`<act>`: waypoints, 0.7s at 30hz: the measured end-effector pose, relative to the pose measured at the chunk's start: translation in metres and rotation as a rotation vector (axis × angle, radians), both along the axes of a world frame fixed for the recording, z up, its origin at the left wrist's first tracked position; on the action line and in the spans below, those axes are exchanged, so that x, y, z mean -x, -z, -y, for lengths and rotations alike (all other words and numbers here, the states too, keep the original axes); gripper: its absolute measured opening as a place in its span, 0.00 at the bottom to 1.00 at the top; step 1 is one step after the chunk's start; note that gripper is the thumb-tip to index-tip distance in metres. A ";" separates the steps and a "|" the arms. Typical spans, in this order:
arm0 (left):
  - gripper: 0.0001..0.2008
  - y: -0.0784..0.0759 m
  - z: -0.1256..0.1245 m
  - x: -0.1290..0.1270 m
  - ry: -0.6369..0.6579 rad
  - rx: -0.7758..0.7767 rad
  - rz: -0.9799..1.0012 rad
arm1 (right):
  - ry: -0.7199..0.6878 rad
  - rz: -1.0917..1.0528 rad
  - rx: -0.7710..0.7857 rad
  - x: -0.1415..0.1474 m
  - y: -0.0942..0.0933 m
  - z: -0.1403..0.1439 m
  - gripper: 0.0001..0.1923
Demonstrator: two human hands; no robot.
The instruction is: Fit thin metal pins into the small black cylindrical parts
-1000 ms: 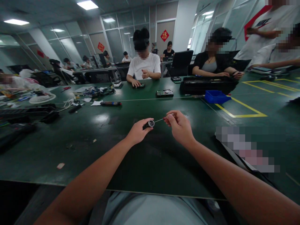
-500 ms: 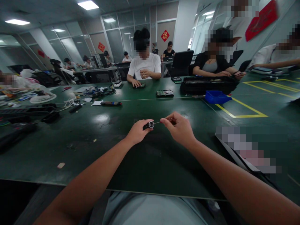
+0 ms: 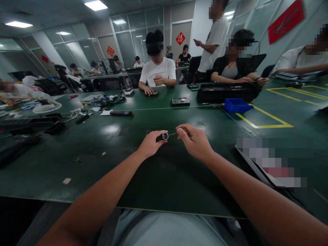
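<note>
My left hand [image 3: 151, 144] is closed around a small black cylinder [image 3: 165, 136] with a silver-rimmed round end that faces me. What kind of part it is cannot be made out, and my fingers cover most of it. To its right, my right hand [image 3: 193, 139] pinches a screwdriver [image 3: 172, 134] whose thin metal shaft points left at the cylinder's rim. The screwdriver's handle is mostly hidden in my fingers. Both hands are just above the green table [image 3: 166, 184].
A circuit-board device [image 3: 180, 101] lies ahead, with a blue bin [image 3: 237, 106] and a long black case [image 3: 228, 93] to its right. Another screwdriver-like tool [image 3: 121, 113] lies at left near cables [image 3: 107, 99]. A co-worker [image 3: 159, 71] sits opposite.
My right fingers have shifted slightly along the screwdriver while the left hand stays put. Behind the table, a standing person has moved to the left.
</note>
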State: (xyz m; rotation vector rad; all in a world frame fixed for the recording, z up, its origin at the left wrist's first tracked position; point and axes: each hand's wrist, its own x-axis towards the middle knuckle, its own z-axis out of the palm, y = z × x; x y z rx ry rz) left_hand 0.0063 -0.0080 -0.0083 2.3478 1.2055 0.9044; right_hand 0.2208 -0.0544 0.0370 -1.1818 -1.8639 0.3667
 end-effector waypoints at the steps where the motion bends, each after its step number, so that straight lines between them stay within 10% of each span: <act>1: 0.21 0.000 0.000 0.000 0.000 -0.002 0.001 | 0.011 -0.001 0.018 0.000 0.000 0.000 0.16; 21: 0.20 -0.003 0.001 0.000 0.020 0.017 -0.002 | 0.020 0.053 0.021 0.001 0.000 -0.001 0.15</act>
